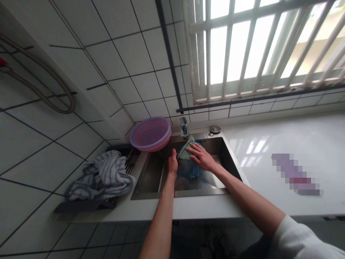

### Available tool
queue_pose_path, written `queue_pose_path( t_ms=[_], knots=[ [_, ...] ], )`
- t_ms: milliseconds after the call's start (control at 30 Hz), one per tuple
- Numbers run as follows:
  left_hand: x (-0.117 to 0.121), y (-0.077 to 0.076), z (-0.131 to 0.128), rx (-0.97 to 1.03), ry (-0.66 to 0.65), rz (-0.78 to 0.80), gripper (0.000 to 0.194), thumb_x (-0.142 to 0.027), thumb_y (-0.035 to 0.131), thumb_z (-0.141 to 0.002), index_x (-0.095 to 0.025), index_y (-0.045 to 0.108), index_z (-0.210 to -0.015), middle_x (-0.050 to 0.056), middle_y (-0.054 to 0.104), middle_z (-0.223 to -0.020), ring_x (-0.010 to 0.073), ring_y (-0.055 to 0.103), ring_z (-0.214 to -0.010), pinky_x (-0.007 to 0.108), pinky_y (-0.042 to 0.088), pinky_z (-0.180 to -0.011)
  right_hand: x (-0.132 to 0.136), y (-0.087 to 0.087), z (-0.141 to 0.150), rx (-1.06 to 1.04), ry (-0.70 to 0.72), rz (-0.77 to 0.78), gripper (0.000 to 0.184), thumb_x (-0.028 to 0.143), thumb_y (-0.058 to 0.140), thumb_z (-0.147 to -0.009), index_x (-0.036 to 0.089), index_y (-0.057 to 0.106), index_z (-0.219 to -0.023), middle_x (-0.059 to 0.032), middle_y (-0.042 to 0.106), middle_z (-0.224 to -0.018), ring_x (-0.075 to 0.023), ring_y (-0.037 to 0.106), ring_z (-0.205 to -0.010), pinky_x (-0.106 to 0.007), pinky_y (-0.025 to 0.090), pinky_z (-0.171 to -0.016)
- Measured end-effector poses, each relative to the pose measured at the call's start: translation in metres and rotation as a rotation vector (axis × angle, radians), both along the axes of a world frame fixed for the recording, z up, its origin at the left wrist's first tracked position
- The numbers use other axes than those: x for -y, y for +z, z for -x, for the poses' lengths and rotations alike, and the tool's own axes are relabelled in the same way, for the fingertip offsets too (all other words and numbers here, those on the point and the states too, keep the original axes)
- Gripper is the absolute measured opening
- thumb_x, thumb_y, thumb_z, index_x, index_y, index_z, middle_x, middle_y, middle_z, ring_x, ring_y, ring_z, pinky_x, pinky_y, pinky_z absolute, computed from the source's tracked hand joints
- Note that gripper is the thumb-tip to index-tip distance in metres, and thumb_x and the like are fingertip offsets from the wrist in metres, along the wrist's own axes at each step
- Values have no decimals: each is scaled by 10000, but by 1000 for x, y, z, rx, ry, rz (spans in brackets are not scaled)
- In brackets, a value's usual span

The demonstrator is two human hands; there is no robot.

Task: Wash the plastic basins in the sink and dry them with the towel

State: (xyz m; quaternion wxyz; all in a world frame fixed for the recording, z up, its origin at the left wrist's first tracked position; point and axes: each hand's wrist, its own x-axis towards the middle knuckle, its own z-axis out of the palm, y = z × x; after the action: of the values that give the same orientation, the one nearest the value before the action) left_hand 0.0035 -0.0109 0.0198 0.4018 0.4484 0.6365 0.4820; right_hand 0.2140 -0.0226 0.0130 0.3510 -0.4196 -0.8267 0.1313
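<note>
My left hand (173, 164) grips the left side of a blue see-through container (185, 169), thumb pointing up. Over the sink, my right hand (201, 157) lies with its fingers stretched across a green cloth (184, 153), pressing it against the container. Cloth and hands hide much of the container, so its exact shape cannot be made out. Below them is the steel sink (151, 180), with the drain (193, 178) partly in sight. The chrome faucet (184, 126) stands just behind the cloth.
A pink and blue plastic colander (151, 133) sits at the sink's back left corner. Further left, a striped towel (104, 176) is heaped on a dark rack. A metal drain stopper (215, 129) lies behind the sink. A blurred purple patch (295, 172) is on the right countertop.
</note>
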Motion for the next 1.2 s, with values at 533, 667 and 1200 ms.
queue_pose_path(
  t_ms=[533,667,1200],
  knots=[
    [2,2,-4,119,-45,-74,759,-944,652,-664,-185,632,-670,4,591,-595,149,532,-577,281,410,-588,-16,-9,-22,-245,-177,131,483,481,376,-1110,226,715,-1340,-107,543,-1597,-279,478,-1508,-521,379,-1261],
    [0,-6,-7,234,-186,-115,720,-857,735,-683,-162,750,-873,53,736,-822,192,635,-775,307,494,-765,-1,3,-9,-32,-58,-58,347,402,478,-1088,261,785,-1172,-22,451,-1671,-350,207,-1634,-641,207,-1313],
    [-2,-12,-2,-146,58,-64,527,-622,531,-916,-190,660,-643,55,642,-640,212,583,-671,315,429,-639,8,-4,11,87,210,-97,318,368,503,-1097,275,734,-1294,-28,545,-1604,-286,377,-1575,-536,315,-1304]
  ],
)
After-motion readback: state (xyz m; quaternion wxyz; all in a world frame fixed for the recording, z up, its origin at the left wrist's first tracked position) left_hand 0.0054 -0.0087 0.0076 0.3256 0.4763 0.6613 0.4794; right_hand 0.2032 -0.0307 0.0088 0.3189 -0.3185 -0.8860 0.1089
